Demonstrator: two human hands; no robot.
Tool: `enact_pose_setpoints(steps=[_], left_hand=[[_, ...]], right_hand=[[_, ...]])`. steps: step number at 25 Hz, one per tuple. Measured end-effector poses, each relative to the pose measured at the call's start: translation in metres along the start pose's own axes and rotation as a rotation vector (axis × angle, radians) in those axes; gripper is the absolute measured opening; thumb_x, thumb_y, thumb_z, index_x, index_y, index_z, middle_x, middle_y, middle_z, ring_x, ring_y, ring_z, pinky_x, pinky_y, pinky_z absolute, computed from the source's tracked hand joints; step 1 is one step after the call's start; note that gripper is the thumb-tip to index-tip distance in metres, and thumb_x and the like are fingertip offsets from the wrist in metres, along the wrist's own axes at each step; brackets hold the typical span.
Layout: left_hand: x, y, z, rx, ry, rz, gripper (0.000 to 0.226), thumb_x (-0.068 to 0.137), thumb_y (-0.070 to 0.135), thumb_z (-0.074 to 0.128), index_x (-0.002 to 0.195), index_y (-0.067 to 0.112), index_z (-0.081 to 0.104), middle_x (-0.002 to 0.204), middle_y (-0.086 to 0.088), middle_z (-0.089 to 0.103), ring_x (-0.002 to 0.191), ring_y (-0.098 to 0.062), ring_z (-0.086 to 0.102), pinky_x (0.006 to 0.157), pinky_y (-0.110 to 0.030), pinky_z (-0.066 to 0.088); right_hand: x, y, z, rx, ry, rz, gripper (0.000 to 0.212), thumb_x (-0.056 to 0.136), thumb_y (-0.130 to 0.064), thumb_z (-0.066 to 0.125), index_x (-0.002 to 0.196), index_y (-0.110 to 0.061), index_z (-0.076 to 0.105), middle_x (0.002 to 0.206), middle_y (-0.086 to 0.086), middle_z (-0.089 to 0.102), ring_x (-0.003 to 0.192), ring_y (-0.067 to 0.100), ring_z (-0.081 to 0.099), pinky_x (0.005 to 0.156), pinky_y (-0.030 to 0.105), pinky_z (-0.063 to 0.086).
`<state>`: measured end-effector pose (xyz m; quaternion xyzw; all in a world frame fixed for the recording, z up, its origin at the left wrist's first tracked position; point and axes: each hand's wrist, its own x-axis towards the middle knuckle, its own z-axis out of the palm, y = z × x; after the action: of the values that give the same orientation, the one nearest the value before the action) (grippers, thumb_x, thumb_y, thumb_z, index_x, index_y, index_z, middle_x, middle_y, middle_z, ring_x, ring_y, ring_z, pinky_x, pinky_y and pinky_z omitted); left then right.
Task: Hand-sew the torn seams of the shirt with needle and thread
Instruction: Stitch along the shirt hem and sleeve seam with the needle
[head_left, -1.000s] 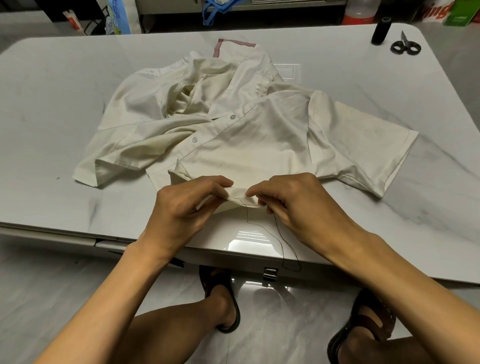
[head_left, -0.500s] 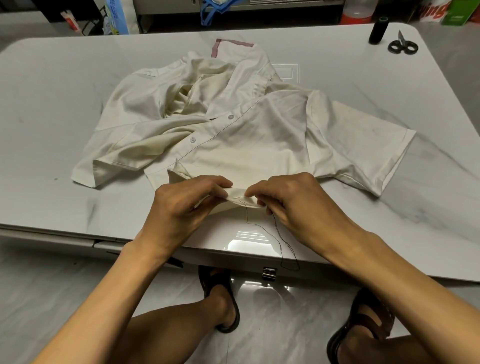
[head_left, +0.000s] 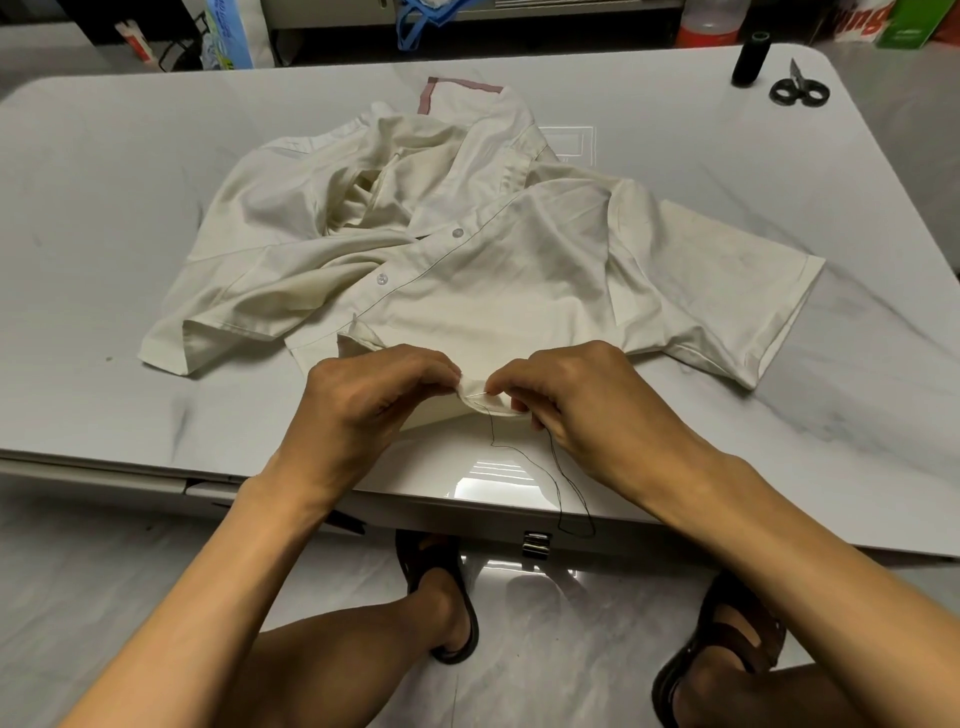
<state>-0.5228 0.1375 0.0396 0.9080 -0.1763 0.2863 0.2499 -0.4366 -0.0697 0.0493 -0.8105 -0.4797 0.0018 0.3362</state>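
Pale, glossy table (head_left: 104, 260), marble-veined, rounded at the far corners. Carries a crumpled cream shirt (head_left: 467, 270) across its middle, one sleeve spread flat to the right. Holds, near the far right corner, an upright black thread spool (head_left: 748, 65) and, just beside it, black-handled scissors (head_left: 797, 91) lying flat.

crumpled cream shirt (head_left: 467, 270) on white table (head_left: 156, 208), needle (head_left: 475, 396) in its lifted near hem, black thread (head_left: 558, 467) loose below

This looks like a room in a home: marble-pattern table (head_left: 104, 182), glossy floor tiles (head_left: 561, 649) (very shiny), printed packages (head_left: 852, 23) behind.
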Motion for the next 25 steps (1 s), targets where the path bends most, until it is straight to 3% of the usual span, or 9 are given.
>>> enact_pose_setpoints(steps=[4,11,14,16,19,25], left_hand=[[0.003,0.000,0.001,0.007,-0.032,0.004,0.003,0.087,0.003,0.073,0.088,0.000,0.075,0.082,-0.004,0.074,0.076,-0.012,0.070,0.066,-0.027,0.055],[0.010,0.009,0.004,-0.037,-0.067,-0.023,0.002,0.086,0.001,0.072,0.085,0.001,0.074,0.075,0.000,0.072,0.075,-0.003,0.064,0.069,-0.005,0.045],[0.011,0.009,0.002,-0.106,-0.014,-0.114,0.000,0.084,0.001,0.074,0.084,0.001,0.074,0.076,0.000,0.074,0.075,-0.004,0.068,0.067,-0.013,0.051],[0.012,0.009,0.001,-0.141,-0.003,-0.158,0.004,0.083,0.002,0.076,0.086,0.002,0.075,0.077,0.001,0.075,0.075,-0.005,0.070,0.066,-0.022,0.054],[0.012,0.008,0.001,-0.163,-0.037,-0.144,0.011,0.082,0.000,0.078,0.092,0.002,0.076,0.081,0.001,0.076,0.081,-0.001,0.070,0.072,-0.017,0.054],[0.014,0.009,-0.001,-0.164,-0.062,-0.082,0.006,0.087,0.005,0.071,0.087,0.002,0.076,0.077,0.000,0.074,0.075,-0.003,0.069,0.069,-0.015,0.052]], right_hand=[[0.004,0.002,-0.002,-0.066,0.022,-0.056,0.033,0.075,-0.005,0.054,0.095,-0.021,0.075,0.072,-0.005,0.071,0.066,0.020,0.068,0.055,0.040,0.054],[0.005,0.000,-0.002,-0.047,-0.001,-0.089,0.029,0.076,0.000,0.062,0.089,-0.022,0.075,0.070,-0.009,0.069,0.063,0.014,0.065,0.054,0.034,0.054],[0.005,0.001,-0.005,0.073,-0.015,0.015,0.019,0.087,-0.010,0.061,0.096,-0.021,0.073,0.076,-0.008,0.071,0.072,0.008,0.067,0.065,0.033,0.053],[0.005,0.000,-0.006,0.146,-0.043,0.077,0.017,0.094,-0.008,0.057,0.102,-0.020,0.065,0.077,-0.008,0.068,0.074,0.006,0.062,0.068,0.026,0.048],[0.004,-0.005,-0.006,0.281,-0.074,0.162,0.018,0.095,-0.002,0.050,0.104,-0.019,0.049,0.074,-0.007,0.062,0.072,0.010,0.056,0.065,0.016,0.039],[0.007,-0.015,-0.004,0.371,-0.098,0.130,0.024,0.092,0.001,0.050,0.099,-0.018,0.036,0.072,-0.001,0.063,0.068,0.017,0.054,0.064,0.025,0.043]])
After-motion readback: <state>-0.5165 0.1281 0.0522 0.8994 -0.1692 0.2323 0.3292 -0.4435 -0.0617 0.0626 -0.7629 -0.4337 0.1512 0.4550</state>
